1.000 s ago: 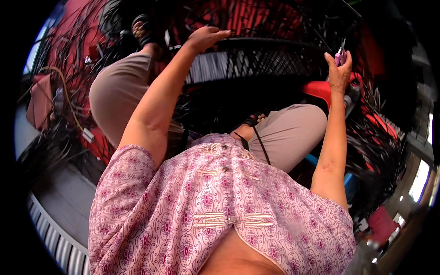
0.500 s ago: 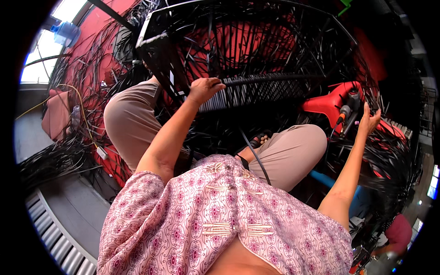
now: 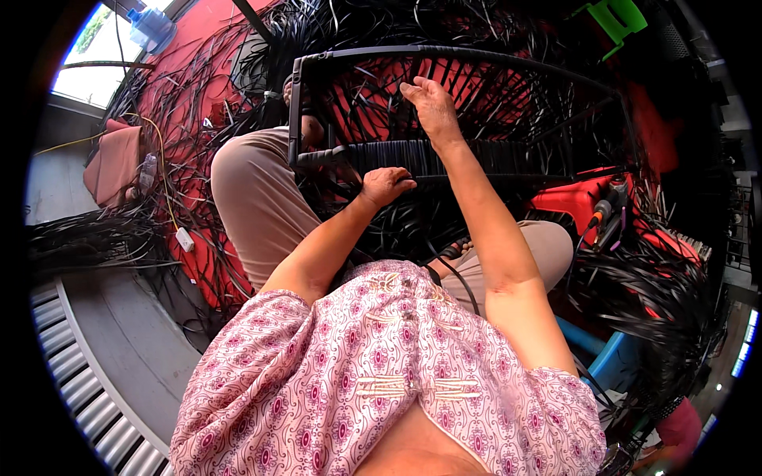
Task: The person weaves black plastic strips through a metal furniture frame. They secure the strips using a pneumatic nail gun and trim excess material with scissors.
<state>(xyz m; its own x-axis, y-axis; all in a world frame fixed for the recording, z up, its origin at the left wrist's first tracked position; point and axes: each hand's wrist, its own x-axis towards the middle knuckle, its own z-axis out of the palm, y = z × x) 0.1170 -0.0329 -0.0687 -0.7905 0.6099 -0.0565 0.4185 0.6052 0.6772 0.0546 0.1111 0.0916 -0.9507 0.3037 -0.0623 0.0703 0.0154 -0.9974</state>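
A black rectangular frame (image 3: 444,50) lies across in front of my legs, tilted compared with the floor. Dark flat strips (image 3: 476,159) are wound side by side along its near part. My left hand (image 3: 387,186) is closed over the near bar, its fingers curled down at the left end of the wound strips. Over the frame's opening hovers my right hand (image 3: 436,115), thumb and fingers somewhat apart, with nothing visible between them. A loose black strip (image 3: 460,279) hangs from the near side toward my lap.
Black strips cover much of the red floor (image 3: 186,87). On the right stand a red stool (image 3: 559,198), with an orange-and-black handled tool (image 3: 601,213), and a blue tub (image 3: 611,357). A green plastic object (image 3: 615,24) is at the far right; a roller rack (image 3: 79,381) lies lower left.
My right hand has swung from the far right inward over the frame. The frame has turned and tipped, and my left hand has moved slightly right and nearer while staying on its bar.
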